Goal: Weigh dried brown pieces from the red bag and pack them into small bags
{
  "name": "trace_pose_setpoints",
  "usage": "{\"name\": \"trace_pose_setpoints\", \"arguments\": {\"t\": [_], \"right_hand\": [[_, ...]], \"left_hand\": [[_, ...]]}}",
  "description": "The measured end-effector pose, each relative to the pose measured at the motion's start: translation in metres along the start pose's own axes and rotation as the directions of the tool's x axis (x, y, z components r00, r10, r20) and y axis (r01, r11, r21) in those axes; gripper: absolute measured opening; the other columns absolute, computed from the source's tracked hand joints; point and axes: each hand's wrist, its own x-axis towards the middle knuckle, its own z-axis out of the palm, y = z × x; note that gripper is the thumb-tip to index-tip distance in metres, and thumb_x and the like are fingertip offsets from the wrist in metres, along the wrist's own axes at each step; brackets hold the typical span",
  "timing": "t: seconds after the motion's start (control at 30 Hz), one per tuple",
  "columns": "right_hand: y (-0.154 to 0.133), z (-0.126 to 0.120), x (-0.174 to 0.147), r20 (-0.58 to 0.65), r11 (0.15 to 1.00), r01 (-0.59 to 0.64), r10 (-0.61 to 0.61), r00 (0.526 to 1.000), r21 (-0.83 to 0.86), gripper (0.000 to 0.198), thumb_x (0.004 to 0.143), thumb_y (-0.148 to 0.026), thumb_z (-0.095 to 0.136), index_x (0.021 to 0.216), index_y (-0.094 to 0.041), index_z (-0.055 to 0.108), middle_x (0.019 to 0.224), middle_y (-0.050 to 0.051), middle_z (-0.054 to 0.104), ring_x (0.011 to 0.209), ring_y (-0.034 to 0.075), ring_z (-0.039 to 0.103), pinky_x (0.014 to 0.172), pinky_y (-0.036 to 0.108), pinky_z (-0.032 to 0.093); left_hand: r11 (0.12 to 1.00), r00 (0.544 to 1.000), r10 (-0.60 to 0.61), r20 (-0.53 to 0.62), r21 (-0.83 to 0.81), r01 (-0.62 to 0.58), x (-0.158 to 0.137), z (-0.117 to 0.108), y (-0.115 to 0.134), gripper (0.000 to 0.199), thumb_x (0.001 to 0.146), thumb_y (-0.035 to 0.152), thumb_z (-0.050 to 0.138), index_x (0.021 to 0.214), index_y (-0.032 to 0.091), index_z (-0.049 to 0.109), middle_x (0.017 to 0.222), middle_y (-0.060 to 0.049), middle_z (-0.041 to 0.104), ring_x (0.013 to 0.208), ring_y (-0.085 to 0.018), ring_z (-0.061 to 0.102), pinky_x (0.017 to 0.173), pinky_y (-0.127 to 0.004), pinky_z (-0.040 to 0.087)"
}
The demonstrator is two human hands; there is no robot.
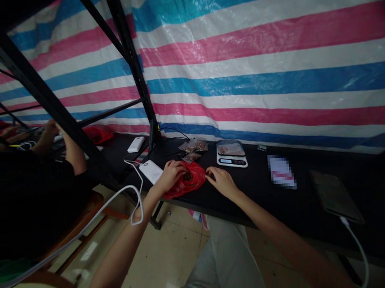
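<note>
A red plastic bag [197, 178] lies on the black table with its mouth open, and small dark brownish pieces [188, 176] show inside. My left hand [172, 175] is at the bag's left side, fingers curled closed over its rim. On the opposite side, my right hand [222, 181] pinches the rim between thumb and fingers. Just behind the bag are several small clear packets [191, 157] with brownish contents. A white digital scale [232, 161] stands behind my right hand, bearing a clear tray [230, 149] with something brownish in it.
A white power bank [151, 171] with a cable lies beside my left hand; another white device [136, 144] is farther back. To the right are a blurred packet [281, 172] and a dark tablet [335, 196]. A black metal frame [133, 65] and a seated person [30, 195] are left.
</note>
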Motion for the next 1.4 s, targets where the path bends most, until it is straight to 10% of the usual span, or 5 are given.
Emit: {"name": "trace_pose_setpoints", "arguments": {"t": [0.3,0.67,0.87,1.07,1.4], "right_hand": [[-0.013,-0.019,-0.004,-0.029,0.996,0.03,-0.032,0.999,-0.079,0.032,0.066,-0.014,0.051,0.098,-0.02,0.049,0.106,0.006,0.054,0.102,0.022,0.046,0.084,0.034,0.032],[0.032,-0.007,-0.028,0.004,0.921,-0.179,0.189,0.982,0.345,0.033,0.07,-0.022,0.061,0.102,-0.02,0.052,0.098,0.004,0.061,0.087,0.016,0.056,0.079,0.033,0.043],[-0.029,-0.02,-0.009,-0.035,0.83,0.009,0.013,0.999,0.558,0.034,0.077,-0.027,0.056,0.108,-0.02,0.043,0.105,0.005,0.059,0.096,0.014,0.056,0.082,0.029,0.043],[-0.067,-0.014,0.006,0.173,0.992,0.059,-0.078,0.982,0.11,0.035,0.08,-0.033,0.054,0.109,-0.019,0.043,0.096,0.006,0.063,0.088,0.021,0.059,0.079,0.033,0.037],[-0.029,-0.032,0.013,0.157,0.949,0.093,-0.047,0.987,-0.3,0.036,0.078,-0.032,0.055,0.11,-0.017,0.046,0.09,0.008,0.062,0.088,0.024,0.055,0.078,0.034,0.03]], "left_hand": [[0.981,0.987,0.133,0.087,0.134,-0.144,0.017,0.008,0.002,0.048,0.078,0.017,0.055,0.123,0.026,0.042,0.133,-0.005,0.039,0.121,-0.019,0.035,0.102,-0.04,0.02],[0.946,0.945,0.215,0.248,0.189,-0.265,0.058,0.007,-0.006,0.018,0.083,0.022,0.047,0.082,0.016,0.064,0.092,-0.007,0.062,0.089,-0.017,0.056,0.084,-0.028,0.035],[0.963,0.962,0.19,0.197,0.155,-0.222,0.072,-0.002,0.005,0.018,0.084,0.023,0.045,0.086,0.015,0.061,0.094,-0.008,0.06,0.087,-0.018,0.056,0.076,-0.026,0.039],[0.981,0.959,0.157,0.234,0.077,-0.18,0.081,-0.008,0.012,0.02,0.084,0.024,0.043,0.09,0.014,0.059,0.086,-0.008,0.062,0.081,-0.018,0.058,0.073,-0.025,0.041],[0.979,0.986,0.13,0.107,-0.174,-0.111,0.063,0.007,-0.012,0.029,0.084,0.039,0.043,0.097,0.016,0.055,0.1,-0.008,0.055,0.095,-0.019,0.052,0.085,-0.032,0.04]]}}
